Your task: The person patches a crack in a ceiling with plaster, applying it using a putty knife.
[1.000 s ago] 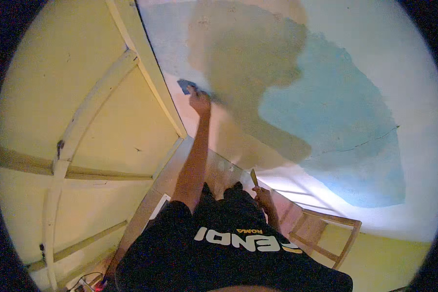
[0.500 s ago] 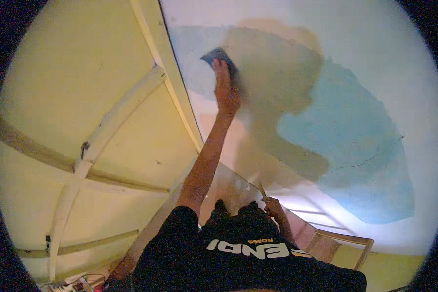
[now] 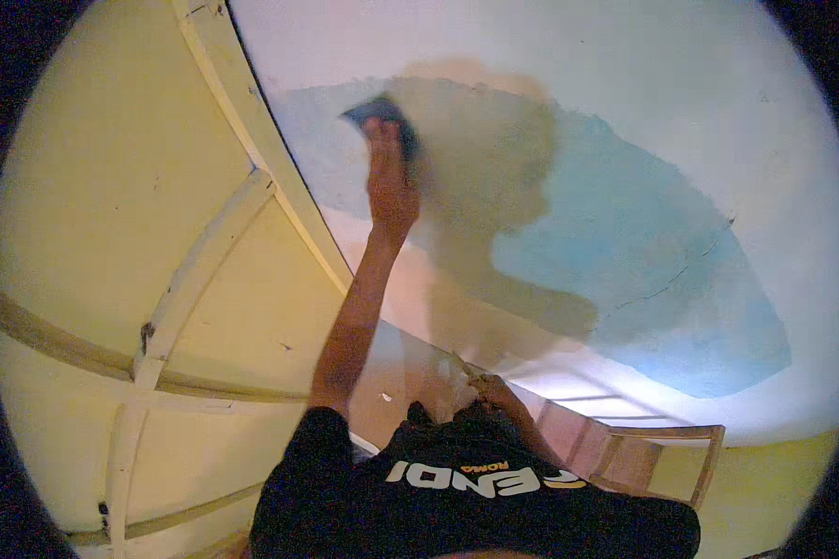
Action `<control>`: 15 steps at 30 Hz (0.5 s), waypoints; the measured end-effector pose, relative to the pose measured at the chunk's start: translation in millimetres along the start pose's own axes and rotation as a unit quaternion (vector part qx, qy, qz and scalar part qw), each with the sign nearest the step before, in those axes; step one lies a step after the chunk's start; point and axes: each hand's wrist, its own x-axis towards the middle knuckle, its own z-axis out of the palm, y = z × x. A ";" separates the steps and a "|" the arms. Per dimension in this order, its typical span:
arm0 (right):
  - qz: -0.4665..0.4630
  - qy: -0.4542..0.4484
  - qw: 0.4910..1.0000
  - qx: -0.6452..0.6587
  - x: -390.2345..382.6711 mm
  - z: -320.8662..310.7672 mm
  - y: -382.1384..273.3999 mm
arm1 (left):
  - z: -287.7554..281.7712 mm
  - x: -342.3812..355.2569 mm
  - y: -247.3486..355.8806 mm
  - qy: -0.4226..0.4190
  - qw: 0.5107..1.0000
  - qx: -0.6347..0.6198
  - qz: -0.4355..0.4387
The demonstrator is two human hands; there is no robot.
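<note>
My left arm reaches up to the painted wall (image 3: 643, 242), where my left hand (image 3: 391, 182) presses a dark sheet (image 3: 389, 112) flat against the pale blue area, its fingers together on top and slightly blurred. A shadow of head and arm falls on the wall around it. Low down at the centre, my right hand (image 3: 494, 396) is closed on a thin putty knife (image 3: 460, 363), blade pointing up and left. The wall carries blue, white and pinkish patches and a thin crack at the right.
A yellow panelled surface (image 3: 93, 205) with pale battens (image 3: 196, 252) fills the left side, meeting the painted wall along a long frame edge. At lower right stands a wooden frame (image 3: 713, 466), with light barred by shadows above it. My dark shirt covers the bottom centre.
My left hand and the dark sheet have moved upward on the wall from a second ago. The view has shifted slightly between frames. My right hand still holds the knife.
</note>
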 end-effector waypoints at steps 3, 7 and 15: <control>-0.030 0.027 0.994 0.099 -36.0 0.8 -75.8 | -14.3 -15.7 1.1 0.027 0.996 0.024 -0.076; -0.023 0.066 0.991 0.112 -14.6 -4.6 -36.8 | 6.7 -23.5 49.5 -0.002 1.000 0.023 -0.016; 0.061 0.050 0.976 0.201 -42.0 -4.4 -95.5 | 15.9 -15.7 121.4 -0.109 0.990 0.034 0.081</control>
